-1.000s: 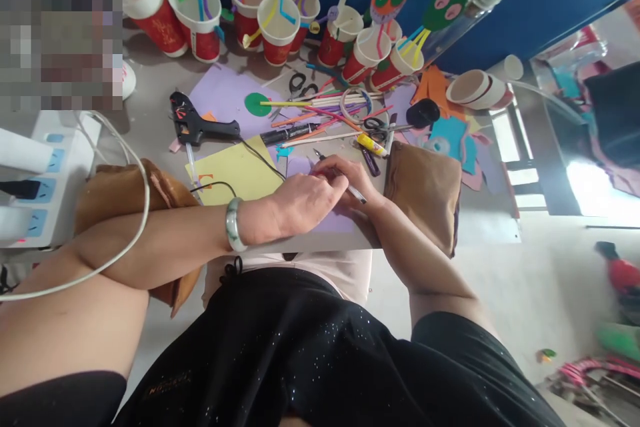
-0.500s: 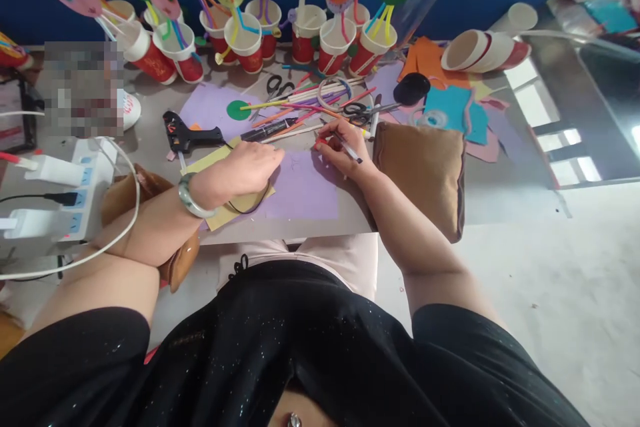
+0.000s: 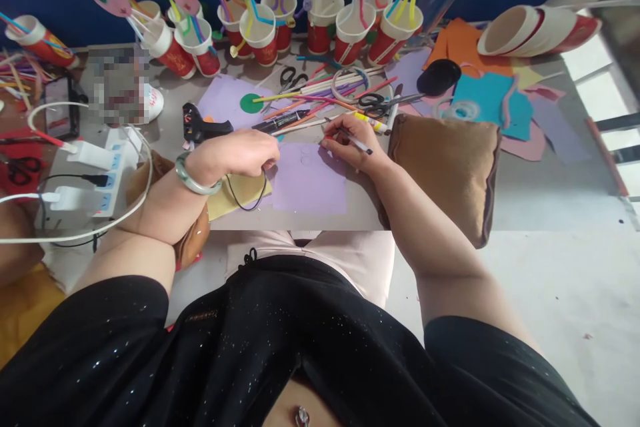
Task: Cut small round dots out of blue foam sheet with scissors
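Grips parting over the purple sheet, pen staying with the right

From my remote seat I am seeing my two grips coming apart: the left grip [image 3: 240, 153], which was crossing over to the right one, is now sitting at the near-left side of the square purple paper sheet [image 3: 310, 187]. That is leaving most of the sheet showing between them, and two faint drawn circles [image 3: 305, 155] are coming into view near its far edge.

My right grip [image 3: 347, 152] is closing on a clear slim pen with a black end [image 3: 361, 144], which is slanting across the fingers rather than standing upright for a stroke. Something small and red is showing at those fingertips; I cannot tell what. The left grip's fingers are curling downward, and I cannot tell whether they are pinching anything. A thin black cable [image 3: 249, 209] is looping just below them, over a yellow paper sheet [image 3: 220, 207].

Beyond the left grip, a black glue gun [image 3: 205, 129] is lying on the grey desk [image 3: 540, 203], with a green paper disc [image 3: 251, 103] farther out. A black marker [image 3: 283, 121] is resting between and beyond both grips. A yellow glue stick [image 3: 369, 121] is lying just past the right grip, and a brown fabric cushion [image 3: 445, 167] is sitting to its right.
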Motion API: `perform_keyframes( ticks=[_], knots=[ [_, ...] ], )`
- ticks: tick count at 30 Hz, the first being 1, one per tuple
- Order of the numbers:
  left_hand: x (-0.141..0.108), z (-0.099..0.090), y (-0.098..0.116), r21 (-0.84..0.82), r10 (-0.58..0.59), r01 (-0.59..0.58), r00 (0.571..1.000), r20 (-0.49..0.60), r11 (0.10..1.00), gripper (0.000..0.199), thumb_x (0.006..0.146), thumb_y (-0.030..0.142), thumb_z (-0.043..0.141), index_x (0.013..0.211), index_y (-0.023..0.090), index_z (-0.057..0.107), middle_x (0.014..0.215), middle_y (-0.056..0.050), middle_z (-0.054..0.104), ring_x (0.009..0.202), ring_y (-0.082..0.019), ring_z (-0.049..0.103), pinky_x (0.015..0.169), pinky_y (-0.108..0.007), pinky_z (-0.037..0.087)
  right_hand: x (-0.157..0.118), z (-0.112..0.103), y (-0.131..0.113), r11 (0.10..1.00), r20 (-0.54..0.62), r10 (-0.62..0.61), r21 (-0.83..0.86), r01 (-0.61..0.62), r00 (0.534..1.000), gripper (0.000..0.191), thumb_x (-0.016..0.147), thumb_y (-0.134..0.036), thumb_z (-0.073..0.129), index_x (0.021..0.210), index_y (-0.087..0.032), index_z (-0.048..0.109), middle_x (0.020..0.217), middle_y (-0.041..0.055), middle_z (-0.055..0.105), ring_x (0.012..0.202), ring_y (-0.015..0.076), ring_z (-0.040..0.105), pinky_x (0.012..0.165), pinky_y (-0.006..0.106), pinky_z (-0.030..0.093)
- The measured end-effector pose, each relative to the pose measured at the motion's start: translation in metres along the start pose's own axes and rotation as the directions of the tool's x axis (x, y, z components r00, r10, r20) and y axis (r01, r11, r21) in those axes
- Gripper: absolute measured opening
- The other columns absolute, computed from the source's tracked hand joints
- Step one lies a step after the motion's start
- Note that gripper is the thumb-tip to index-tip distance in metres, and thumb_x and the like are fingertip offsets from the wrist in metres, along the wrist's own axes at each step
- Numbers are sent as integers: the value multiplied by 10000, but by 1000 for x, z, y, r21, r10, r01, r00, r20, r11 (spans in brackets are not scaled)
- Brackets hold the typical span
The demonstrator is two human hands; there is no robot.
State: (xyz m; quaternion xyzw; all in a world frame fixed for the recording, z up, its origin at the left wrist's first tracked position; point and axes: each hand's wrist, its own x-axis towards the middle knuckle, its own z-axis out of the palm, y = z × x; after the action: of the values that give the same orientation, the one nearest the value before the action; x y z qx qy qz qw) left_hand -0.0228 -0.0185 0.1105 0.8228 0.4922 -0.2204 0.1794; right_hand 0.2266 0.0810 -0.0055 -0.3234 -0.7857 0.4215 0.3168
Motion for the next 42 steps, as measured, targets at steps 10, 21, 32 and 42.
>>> perform_keyframes(
  ticks=[10, 21, 32, 42],
  knots=[
    [-16, -13, -33, -58, -149, 152, 987, 65, 987, 476, 762, 184, 593, 1191, 244, 789, 1040, -14, 797, 955, -211, 715, 846, -277, 457, 3, -2, 0, 1000, 23, -19, -3, 19, 1000, 211, 774, -306, 762, 933, -182, 701, 719, -5, 643, 646, 153, 563, 679, 330, 476],
    [-6, 1, 4, 89, -90, 79, 988, 125, 993, 362, 783, 94, 582, 1037, 181, 824, 1129, -140, 778, 955, -294, 723, 736, -356, 477, 0, -3, -6, 1000, 38, -24, -13, 24, 999, 204, 778, -315, 747, 919, -181, 686, 704, -19, 612, 623, 138, 525, 679, 323, 439],
    [-8, -4, -17, 17, -284, 284, 951, 124, 959, 276, 731, 149, 618, 900, 214, 826, 885, -93, 796, 812, -283, 720, 731, -341, 485, 1, -1, -1, 998, 57, -49, -37, 51, 997, 173, 789, -291, 730, 923, -195, 678, 704, -19, 614, 643, 146, 539, 688, 320, 443],
    [13, 3, -8, -63, -356, 350, 912, -203, 935, 290, 948, 276, 553, 1102, 135, 753, 1168, -181, 778, 1122, -354, 724, 935, -407, 538, 1, -3, -3, 998, 51, -32, -50, 35, 998, 176, 793, -306, 728, 927, -205, 676, 721, -5, 625, 661, 158, 545, 672, 318, 442]
  ],
)
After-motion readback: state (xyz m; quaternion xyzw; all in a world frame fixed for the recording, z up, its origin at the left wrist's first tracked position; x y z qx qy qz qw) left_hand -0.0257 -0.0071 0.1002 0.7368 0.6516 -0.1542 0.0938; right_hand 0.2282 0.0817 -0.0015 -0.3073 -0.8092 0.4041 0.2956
